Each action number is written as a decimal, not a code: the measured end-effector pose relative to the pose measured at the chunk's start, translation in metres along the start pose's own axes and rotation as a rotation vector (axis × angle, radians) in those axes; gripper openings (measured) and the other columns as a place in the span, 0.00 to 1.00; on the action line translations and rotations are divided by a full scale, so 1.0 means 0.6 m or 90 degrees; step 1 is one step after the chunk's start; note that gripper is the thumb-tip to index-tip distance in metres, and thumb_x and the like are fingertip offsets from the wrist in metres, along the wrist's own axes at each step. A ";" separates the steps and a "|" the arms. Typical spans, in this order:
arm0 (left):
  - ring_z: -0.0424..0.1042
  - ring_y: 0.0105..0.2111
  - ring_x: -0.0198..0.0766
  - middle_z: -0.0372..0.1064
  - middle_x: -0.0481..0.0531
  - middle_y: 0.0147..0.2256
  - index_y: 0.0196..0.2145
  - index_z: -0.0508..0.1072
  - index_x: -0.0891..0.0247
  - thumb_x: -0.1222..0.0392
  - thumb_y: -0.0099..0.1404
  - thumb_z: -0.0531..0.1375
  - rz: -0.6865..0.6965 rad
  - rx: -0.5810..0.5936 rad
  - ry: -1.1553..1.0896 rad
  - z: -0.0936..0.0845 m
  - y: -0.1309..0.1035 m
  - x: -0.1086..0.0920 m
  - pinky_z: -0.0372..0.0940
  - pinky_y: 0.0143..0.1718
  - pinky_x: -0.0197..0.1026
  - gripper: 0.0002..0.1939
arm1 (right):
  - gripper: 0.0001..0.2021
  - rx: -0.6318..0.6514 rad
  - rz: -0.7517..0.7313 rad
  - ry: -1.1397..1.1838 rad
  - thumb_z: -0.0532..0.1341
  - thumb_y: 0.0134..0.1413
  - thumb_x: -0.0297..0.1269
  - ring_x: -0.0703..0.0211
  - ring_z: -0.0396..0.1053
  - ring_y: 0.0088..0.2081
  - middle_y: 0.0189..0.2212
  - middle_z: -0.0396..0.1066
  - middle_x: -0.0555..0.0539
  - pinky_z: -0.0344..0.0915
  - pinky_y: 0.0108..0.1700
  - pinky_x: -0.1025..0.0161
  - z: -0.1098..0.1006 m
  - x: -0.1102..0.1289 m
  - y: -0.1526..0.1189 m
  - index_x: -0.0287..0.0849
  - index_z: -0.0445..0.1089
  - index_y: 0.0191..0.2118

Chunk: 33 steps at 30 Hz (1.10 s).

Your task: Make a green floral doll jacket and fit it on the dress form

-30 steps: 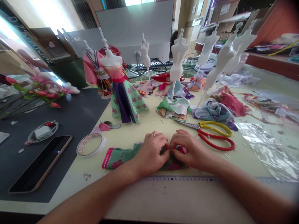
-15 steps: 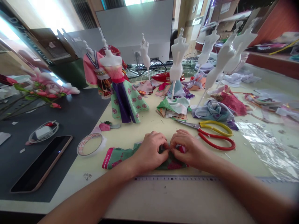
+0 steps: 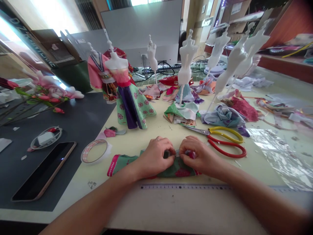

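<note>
Green garment (image 3: pixel 168 170), tabletop's (image 3: pixel 151 209) front edge: partly hidden by left hand (image 3: pixel 157 155) and right hand (image 3: pixel 195 153). Pale scrap (image 3: pixel 177 153) between them: too small to identify. Flowers (image 3: pixel 56 93), left edge: cut off. Clutter (image 3: pixel 278 109), right edge: blurred.

On the table (image 3: pixel 146 210) before you, the garment (image 3: pixel 171 171) lies under your left hand (image 3: pixel 156 153) and right hand (image 3: pixel 199 155), the ruler (image 3: pixel 186 187) nearer you, the tape roll (image 3: pixel 84 152) to the left with the phone (image 3: pixel 44 172) farther left, the scissors (image 3: pixel 209 133) to the right, and dress forms (image 3: pixel 185 63) behind, before the monitor (image 3: pixel 139 31).
</note>
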<state>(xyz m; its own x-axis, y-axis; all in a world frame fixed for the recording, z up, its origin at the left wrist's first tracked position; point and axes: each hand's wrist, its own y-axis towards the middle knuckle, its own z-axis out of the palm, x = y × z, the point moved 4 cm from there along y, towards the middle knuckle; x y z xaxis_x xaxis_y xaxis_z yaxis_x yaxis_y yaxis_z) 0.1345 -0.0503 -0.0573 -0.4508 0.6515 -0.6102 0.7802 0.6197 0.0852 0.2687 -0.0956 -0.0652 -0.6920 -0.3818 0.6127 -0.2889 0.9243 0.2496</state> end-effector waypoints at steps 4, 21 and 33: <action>0.65 0.39 0.39 0.70 0.47 0.33 0.27 0.71 0.61 0.67 0.55 0.58 0.000 -0.003 -0.016 0.002 0.000 0.002 0.60 0.43 0.43 0.04 | 0.08 0.000 -0.001 0.001 0.55 0.42 0.21 0.62 0.61 0.28 0.22 0.66 0.52 0.57 0.38 0.61 0.000 0.000 0.000 0.42 0.63 0.24; 0.65 0.38 0.37 0.70 0.46 0.32 0.25 0.69 0.61 0.67 0.57 0.56 -0.006 -0.017 -0.055 0.001 -0.003 0.001 0.60 0.44 0.43 0.05 | 0.09 -0.148 -0.050 -0.053 0.57 0.49 0.27 0.54 0.62 0.40 0.35 0.66 0.46 0.57 0.45 0.54 -0.020 0.007 -0.012 0.44 0.66 0.38; 0.65 0.38 0.37 0.70 0.47 0.33 0.26 0.70 0.62 0.64 0.60 0.57 -0.008 -0.005 -0.055 0.002 -0.002 0.002 0.60 0.43 0.42 0.05 | 0.09 -0.022 -0.046 -0.171 0.53 0.54 0.30 0.62 0.60 0.24 0.23 0.66 0.48 0.51 0.27 0.64 0.005 0.032 -0.021 0.39 0.70 0.30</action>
<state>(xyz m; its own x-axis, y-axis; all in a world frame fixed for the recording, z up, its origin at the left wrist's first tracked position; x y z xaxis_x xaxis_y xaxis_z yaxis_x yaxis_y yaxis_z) 0.1336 -0.0507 -0.0591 -0.4208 0.6042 -0.6766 0.7714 0.6308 0.0835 0.2570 -0.1148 -0.0587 -0.8228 -0.4293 0.3724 -0.3237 0.8926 0.3138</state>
